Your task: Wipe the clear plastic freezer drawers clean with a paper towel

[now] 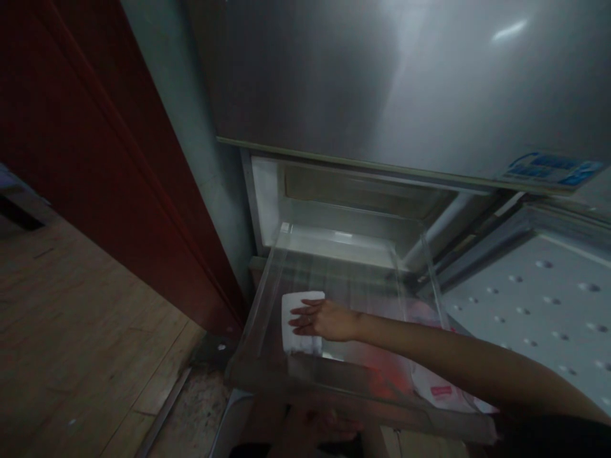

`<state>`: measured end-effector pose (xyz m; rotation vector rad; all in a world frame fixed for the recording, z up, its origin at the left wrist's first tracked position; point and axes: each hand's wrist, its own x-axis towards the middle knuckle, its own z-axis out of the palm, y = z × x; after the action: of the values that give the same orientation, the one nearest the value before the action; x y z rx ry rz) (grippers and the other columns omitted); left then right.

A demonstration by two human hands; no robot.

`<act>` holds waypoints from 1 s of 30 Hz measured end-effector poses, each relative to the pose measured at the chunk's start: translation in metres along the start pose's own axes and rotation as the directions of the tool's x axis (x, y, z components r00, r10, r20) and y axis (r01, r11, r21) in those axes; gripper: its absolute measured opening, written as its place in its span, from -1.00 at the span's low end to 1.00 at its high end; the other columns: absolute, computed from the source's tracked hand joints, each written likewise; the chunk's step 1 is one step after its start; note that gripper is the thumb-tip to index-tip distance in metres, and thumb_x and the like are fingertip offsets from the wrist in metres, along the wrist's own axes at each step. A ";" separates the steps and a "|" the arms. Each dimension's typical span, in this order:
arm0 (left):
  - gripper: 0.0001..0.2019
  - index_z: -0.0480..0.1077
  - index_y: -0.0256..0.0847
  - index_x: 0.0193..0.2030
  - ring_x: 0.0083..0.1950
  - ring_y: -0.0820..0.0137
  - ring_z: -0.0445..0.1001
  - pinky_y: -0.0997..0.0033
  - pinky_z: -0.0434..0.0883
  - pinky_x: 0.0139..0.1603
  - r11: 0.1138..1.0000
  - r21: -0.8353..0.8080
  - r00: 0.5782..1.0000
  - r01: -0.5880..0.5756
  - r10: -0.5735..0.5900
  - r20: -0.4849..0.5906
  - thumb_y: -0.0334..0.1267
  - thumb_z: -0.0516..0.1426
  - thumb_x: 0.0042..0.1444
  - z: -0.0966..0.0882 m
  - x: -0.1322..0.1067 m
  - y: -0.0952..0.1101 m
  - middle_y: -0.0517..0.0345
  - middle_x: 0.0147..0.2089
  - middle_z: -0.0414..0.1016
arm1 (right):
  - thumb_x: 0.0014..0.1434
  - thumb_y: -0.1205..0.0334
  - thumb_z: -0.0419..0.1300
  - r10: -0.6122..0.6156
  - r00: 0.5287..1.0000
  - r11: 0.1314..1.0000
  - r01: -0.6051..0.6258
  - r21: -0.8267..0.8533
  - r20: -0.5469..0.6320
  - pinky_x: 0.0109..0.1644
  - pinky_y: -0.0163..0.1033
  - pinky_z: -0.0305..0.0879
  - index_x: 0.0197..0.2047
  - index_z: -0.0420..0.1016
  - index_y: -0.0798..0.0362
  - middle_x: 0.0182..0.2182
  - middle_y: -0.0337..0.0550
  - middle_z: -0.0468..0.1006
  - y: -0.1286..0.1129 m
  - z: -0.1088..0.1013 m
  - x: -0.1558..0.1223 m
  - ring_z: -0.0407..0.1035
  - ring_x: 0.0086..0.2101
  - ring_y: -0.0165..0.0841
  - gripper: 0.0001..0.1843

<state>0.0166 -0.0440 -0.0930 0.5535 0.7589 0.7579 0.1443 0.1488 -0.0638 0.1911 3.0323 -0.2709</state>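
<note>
My right hand [324, 320] reaches in from the right and lies flat, fingers stretched out and slightly apart, on a folded white cloth [289, 327]. Beneath the cloth is the bottom of a clear plastic drawer [267, 280], pulled well out of an open refrigerator compartment [334, 213]. The palm side of the hand is hidden against the cloth. My left hand is not in view.
Above hangs the closed steel upper door [358, 83]. The lower door [539, 305] stands open at right, its inner panel studded. A dark red door frame [119, 172] borders the left. Below the drawer, a pink-and-white bag [436, 388] shows at right.
</note>
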 end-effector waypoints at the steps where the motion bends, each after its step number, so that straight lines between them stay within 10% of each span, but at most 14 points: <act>1: -0.37 0.60 -0.27 -0.20 -0.01 -0.06 0.60 -0.12 0.43 0.13 1.000 -0.009 1.000 -0.013 0.013 0.001 0.27 0.34 -0.23 0.000 0.000 0.000 -0.12 -0.17 0.67 | 0.35 0.36 -0.01 0.011 1.000 1.000 -0.011 0.005 0.001 0.41 0.02 0.02 0.16 0.45 -0.04 0.21 -0.17 0.42 0.005 -0.003 0.000 0.09 0.32 -0.31 -0.61; 19: -0.46 0.54 -0.26 -0.36 -0.04 -0.05 0.61 -0.06 0.49 0.06 0.995 -0.082 0.998 -0.060 0.058 -0.026 0.22 0.38 -0.26 0.002 0.000 -0.001 -0.08 -0.21 0.67 | 0.08 0.61 0.04 0.440 0.872 0.887 -0.459 -0.047 -0.217 0.40 -0.02 0.03 0.19 0.43 0.04 0.24 -0.13 0.37 0.129 -0.062 -0.006 0.13 0.30 -0.26 -0.37; 30: -0.49 0.55 -0.27 -0.34 -0.01 -0.03 0.60 -0.07 0.45 0.12 0.997 -0.060 0.997 -0.055 0.058 0.051 0.20 0.35 -0.17 0.005 -0.001 0.006 -0.08 -0.21 0.68 | 0.07 0.60 0.03 0.375 0.915 0.927 -0.372 0.044 -0.147 0.41 0.00 0.00 0.24 0.37 0.00 0.28 -0.09 0.31 0.074 -0.033 -0.004 0.08 0.32 -0.30 -0.32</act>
<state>0.0180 -0.0420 -0.0852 0.5415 0.6722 0.8130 0.1554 0.2268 -0.0440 0.8179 3.0537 -0.2556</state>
